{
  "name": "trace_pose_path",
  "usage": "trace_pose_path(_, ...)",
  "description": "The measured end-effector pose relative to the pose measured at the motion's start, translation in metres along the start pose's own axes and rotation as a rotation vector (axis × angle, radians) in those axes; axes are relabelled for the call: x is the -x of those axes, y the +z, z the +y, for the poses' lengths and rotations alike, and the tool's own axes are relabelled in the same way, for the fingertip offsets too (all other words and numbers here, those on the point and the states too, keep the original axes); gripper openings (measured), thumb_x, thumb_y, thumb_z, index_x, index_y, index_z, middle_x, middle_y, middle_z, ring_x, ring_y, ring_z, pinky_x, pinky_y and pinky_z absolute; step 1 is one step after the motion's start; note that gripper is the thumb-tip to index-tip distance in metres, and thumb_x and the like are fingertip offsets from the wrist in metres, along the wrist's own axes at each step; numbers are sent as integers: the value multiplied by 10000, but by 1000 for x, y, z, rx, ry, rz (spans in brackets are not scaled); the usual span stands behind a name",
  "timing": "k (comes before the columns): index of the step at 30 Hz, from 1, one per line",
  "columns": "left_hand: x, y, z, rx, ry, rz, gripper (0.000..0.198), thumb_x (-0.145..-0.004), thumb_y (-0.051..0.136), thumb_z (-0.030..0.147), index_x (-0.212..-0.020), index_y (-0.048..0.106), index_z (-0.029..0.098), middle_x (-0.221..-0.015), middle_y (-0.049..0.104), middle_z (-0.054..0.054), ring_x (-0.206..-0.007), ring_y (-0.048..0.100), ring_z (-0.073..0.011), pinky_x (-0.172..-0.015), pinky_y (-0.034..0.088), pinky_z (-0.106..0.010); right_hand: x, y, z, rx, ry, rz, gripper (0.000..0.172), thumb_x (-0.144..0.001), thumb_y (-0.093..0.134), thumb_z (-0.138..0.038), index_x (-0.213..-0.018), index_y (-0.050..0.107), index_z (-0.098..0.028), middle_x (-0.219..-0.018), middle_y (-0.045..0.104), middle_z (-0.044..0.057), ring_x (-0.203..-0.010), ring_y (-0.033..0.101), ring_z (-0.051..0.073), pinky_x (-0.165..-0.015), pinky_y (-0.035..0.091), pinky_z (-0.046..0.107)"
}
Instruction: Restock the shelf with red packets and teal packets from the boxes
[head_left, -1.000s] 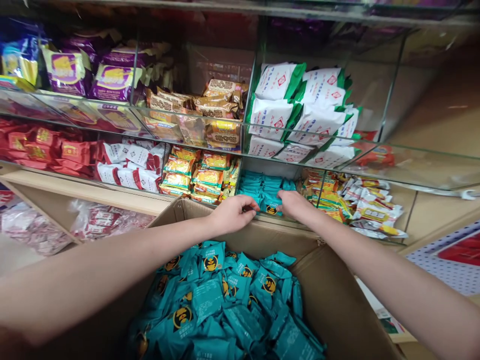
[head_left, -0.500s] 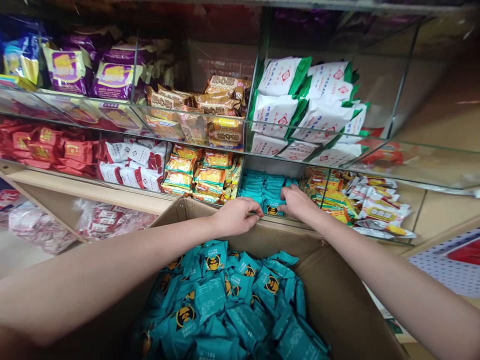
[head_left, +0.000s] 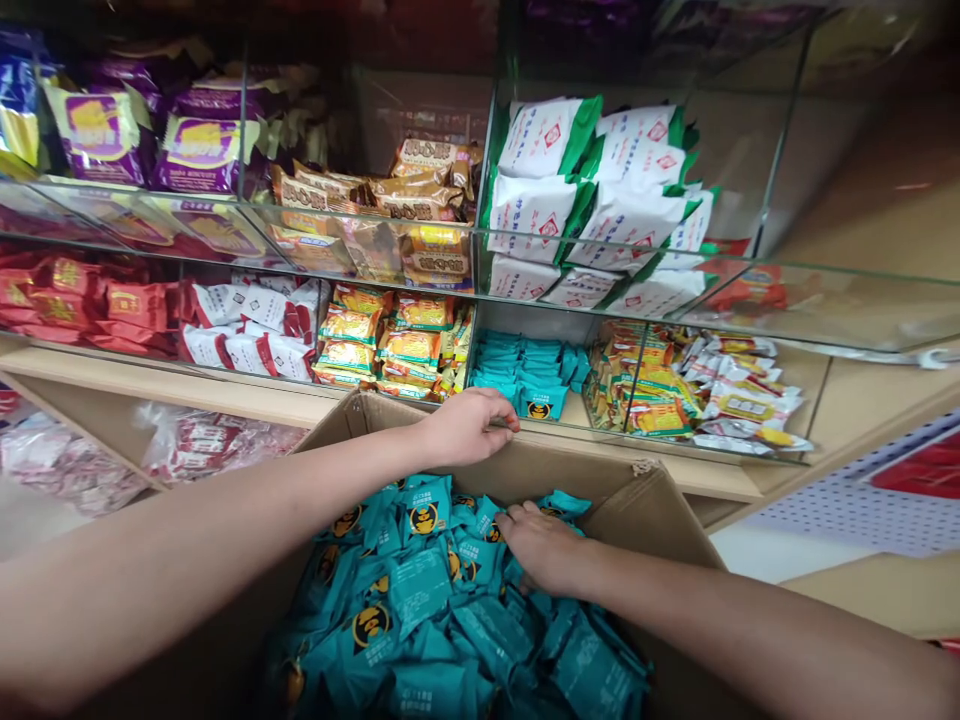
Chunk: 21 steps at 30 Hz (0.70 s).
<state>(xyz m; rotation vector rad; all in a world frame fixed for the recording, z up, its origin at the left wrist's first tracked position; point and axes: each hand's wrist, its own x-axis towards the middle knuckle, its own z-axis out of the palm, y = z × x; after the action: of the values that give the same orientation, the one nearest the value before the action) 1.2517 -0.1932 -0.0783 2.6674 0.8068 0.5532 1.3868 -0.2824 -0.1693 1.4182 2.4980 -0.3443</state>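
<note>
A cardboard box (head_left: 611, 498) in front of me holds many teal snack packets (head_left: 420, 590) with a round black-and-yellow picture. My left hand (head_left: 476, 425) lies at the far rim of the box with its fingers curled; whatever they hold, if anything, is hidden. Inside the box, my right hand (head_left: 544, 548) is at the upper right of the heap, with fingers and thumb bent around a teal packet that is partly covered. Just beyond the rim, stacked teal packets (head_left: 517, 365) fill much of a lower shelf compartment, one lying at its front.
Yellow-orange packets (head_left: 409, 345) stand left of the teal stack, and more yellow packets (head_left: 660, 390) right of it. Clear dividers split the shelves. Above are white-and-green packets (head_left: 536, 215) behind a clear front panel (head_left: 840, 300). A wooden ledge (head_left: 172, 385) runs below.
My right hand has come back from the teal shelf compartment down into the box. My left hand has stayed at the rim. The view has shifted slightly to the right.
</note>
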Motion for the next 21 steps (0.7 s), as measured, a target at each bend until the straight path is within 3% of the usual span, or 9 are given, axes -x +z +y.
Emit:
trace_pose_path(2, 1, -2, 1, -29, 29, -33, 148, -699, 531, 164, -814, 625, 156, -885, 587, -63, -870, 531, -189, -786, 402, -278, -3, 4, -2, 17, 31, -33, 740, -464, 757, -203, -1127, 468, -42, -1019, 575, 176, -929, 537, 292, -768, 436, 333)
trace_pose_path(6, 1, -4, 3, -57, 35, -83, 152, -709, 542, 178, -836, 623, 155, -909, 572, -58, -904, 517, -179, -810, 397, -273, 0, -7, -5, -18, 59, -170, 714, -472, 744, -185, -1121, 461, -91, -978, 614, 135, -860, 587, 271, -689, 464, 318)
trace_pose_path(13, -1, -10, 3, -38, 12, -126, 171, -725, 546, 212, -873, 612, 157, -927, 570, -48, -905, 521, -160, -816, 394, -259, 6, -19, -4, 113, -81, -252, 304, -532, 718, -239, -803, 641, -124, -921, 631, 113, -903, 565, 241, -807, 382, 283)
trace_pose_path(17, 0, -13, 5, 51, -42, -133, 180, -737, 529, 222, -888, 604, 162, -943, 589, -40, -885, 533, -156, -792, 404, -257, 16, -36, 8, 28, -40, -112, 273, -513, 718, -364, -679, 609, -177, -699, 616, 33, -709, 569, 196, -613, 388, 260)
trace_pose_path(21, 3, -18, 13, 251, -127, -77, 248, -800, 437, 287, -964, 571, 158, -895, 615, -30, -820, 549, -145, -741, 418, -262, 34, -64, 27, -405, 29, 319, 319, -627, 611, -486, -648, 503, -187, -544, 472, -46, -500, 421, 91, -458, 278, 205)
